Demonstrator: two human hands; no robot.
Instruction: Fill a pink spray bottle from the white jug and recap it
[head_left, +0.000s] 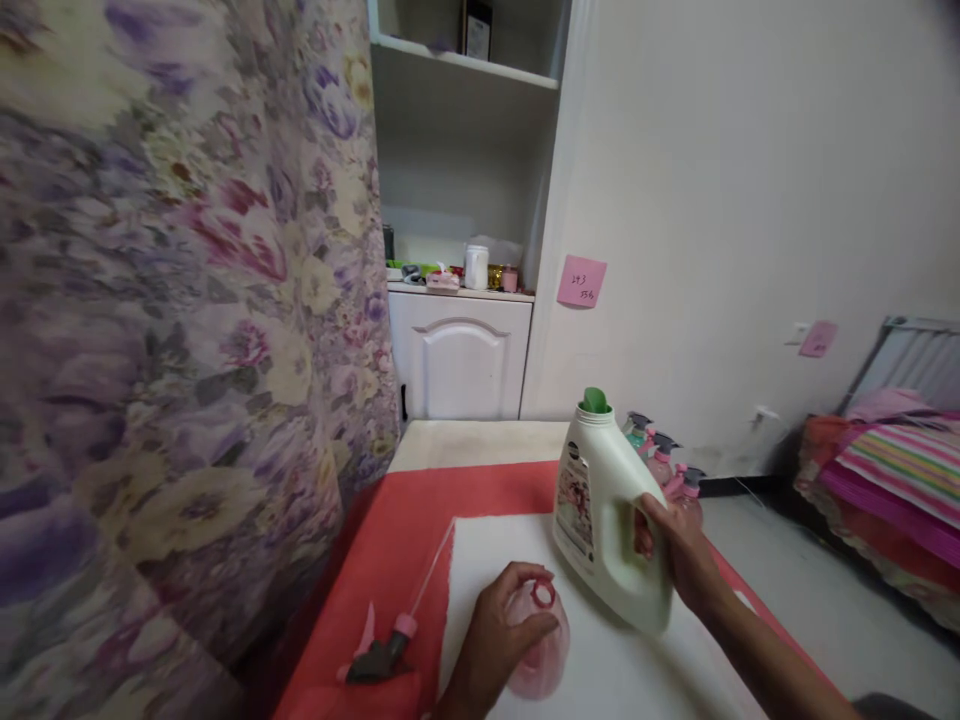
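Note:
My right hand [679,550] is wrapped round the handle of a large pale green jug [611,530] with a printed label and a green pour spout at its open neck. The jug leans slightly to the left. My left hand [495,640] grips a clear pink spray bottle [541,650] near its neck, with the open red-rimmed mouth facing up. The jug's spout is above and to the right of that mouth, apart from it. A detached spray nozzle [379,650], grey and pink with a long tube, lies on the red cloth left of my left hand.
Several spray bottles [661,460] stand behind the jug at the table's right edge. A white sheet [480,550] lies on the red cloth [405,510]. A floral curtain [225,300] hangs close on the left; a white cabinet [465,350] stands behind, a bed [900,470] to the right.

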